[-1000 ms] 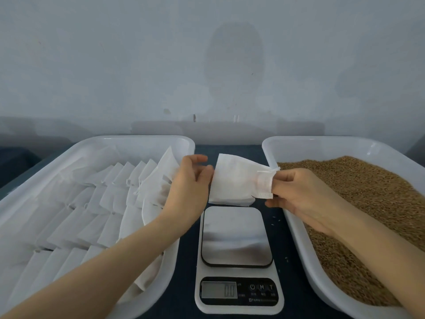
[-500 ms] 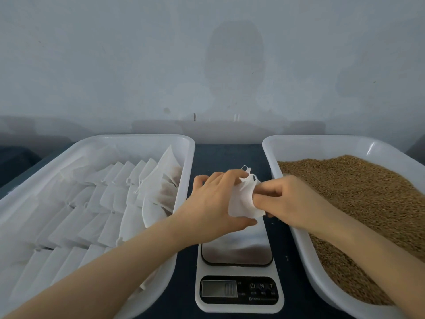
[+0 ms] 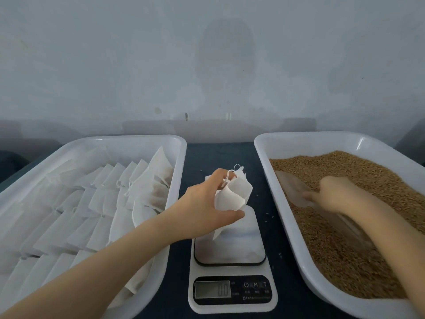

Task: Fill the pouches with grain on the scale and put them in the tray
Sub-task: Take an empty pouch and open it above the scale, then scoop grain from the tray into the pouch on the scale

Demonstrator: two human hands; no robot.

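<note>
Head view
Left hand (image 3: 204, 210): fingers pinch the pouch (image 3: 232, 195), held over the far edge of the scale (image 3: 230, 252).
Right hand (image 3: 333, 194): blurred, at a clear scoop (image 3: 291, 187) in the grain (image 3: 345, 238); cannot tell the fingers' grip.
Edges: pouch tray (image 3: 182, 162) rim just left of the left fingers; grain tray (image 3: 261, 162) rim between the hands.
Open room: dark counter (image 3: 218, 155) strip beyond the pouch.
Surface: scale reads 0.0.
Room: pale wall (image 3: 207, 65) behind.

white pouch (image 3: 232, 195), brown grain (image 3: 358, 180)
</note>
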